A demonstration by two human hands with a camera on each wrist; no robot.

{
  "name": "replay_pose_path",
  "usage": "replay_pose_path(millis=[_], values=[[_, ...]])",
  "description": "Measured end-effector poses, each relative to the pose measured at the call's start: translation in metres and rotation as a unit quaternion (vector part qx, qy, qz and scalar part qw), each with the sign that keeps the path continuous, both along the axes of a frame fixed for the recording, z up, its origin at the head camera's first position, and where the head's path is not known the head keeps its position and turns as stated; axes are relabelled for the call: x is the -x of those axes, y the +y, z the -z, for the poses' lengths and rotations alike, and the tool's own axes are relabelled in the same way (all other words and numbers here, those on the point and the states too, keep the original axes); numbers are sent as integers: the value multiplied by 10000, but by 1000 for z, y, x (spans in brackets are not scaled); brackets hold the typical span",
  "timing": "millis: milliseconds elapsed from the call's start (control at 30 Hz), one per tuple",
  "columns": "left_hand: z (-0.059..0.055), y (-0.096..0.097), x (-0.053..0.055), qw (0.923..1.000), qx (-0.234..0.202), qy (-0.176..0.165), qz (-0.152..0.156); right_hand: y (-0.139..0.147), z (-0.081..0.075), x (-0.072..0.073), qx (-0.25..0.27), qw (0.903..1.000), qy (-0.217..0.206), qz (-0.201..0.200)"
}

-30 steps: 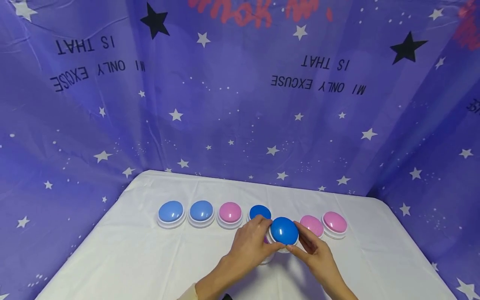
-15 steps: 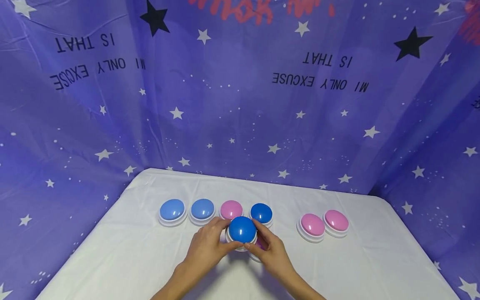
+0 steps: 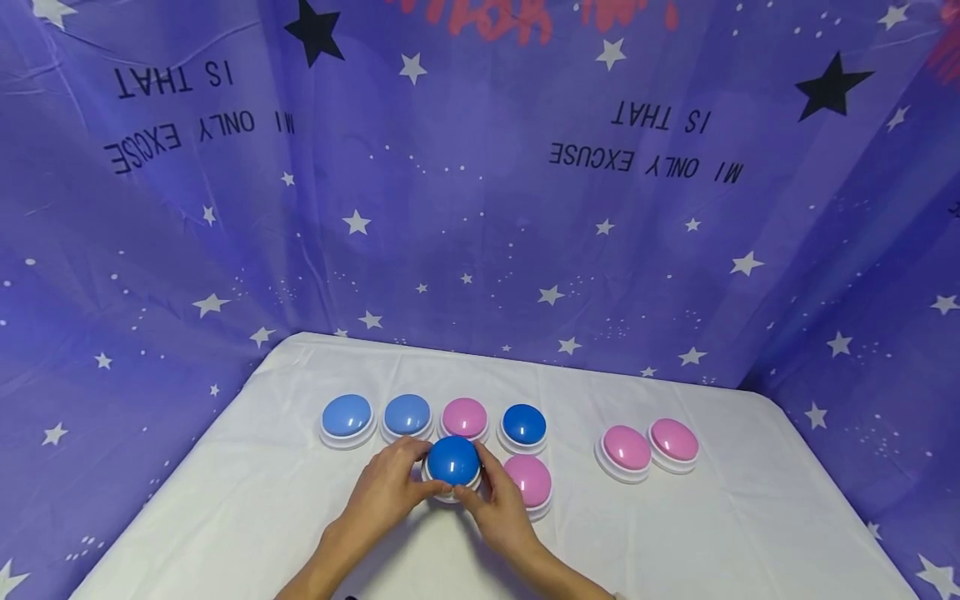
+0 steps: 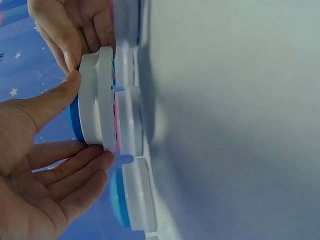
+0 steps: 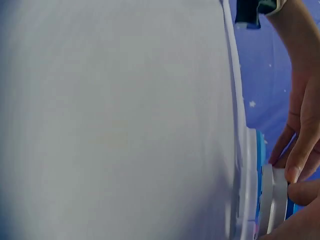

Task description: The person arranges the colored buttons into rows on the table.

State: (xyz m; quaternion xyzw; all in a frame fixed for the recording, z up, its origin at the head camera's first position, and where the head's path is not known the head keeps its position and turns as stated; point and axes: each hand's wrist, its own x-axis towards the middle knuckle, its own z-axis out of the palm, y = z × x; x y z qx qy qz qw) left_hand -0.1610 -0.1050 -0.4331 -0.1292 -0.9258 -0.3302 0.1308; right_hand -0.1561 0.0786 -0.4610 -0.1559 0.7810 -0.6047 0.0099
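A dark blue dome push button (image 3: 453,461) with a white base is held between both hands. My left hand (image 3: 384,485) grips its left side, thumb at the near rim. From the right, my right hand (image 3: 501,510) grips it with the thumb beside the other thumb. In the left wrist view the white base (image 4: 97,100) is raised off the tablecloth, its underside facing the table. A pink button (image 3: 530,481) stands just right of the right hand's fingers. Behind the held button, another pink button (image 3: 464,418) is partly covered.
Along the back stand two light blue buttons (image 3: 347,416) and a dark blue button (image 3: 524,425), in a row with the partly covered pink one. Two pink buttons (image 3: 627,448) sit close together at the right. A purple star-print curtain (image 3: 480,208) surrounds the white-covered table (image 3: 712,533).
Both hands have carried the dark blue button leftward, from in front of the right-hand pink pair to in front of the row's pink button. The nearer pink button is now uncovered.
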Motion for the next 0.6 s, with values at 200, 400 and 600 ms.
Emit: replay_pose_path(millis=[200, 400, 600], values=[[13, -1, 3, 9995, 185, -170, 213, -5, 6, -6, -40, 9995, -224, 232], [17, -3, 4, 9990, 200, -116, 376, -6, 7, -10, -519, 9978, -248, 321], [22, -1, 6, 9991, 116, -29, 397, -6, 6, -12, -741, 9960, -411, 269]])
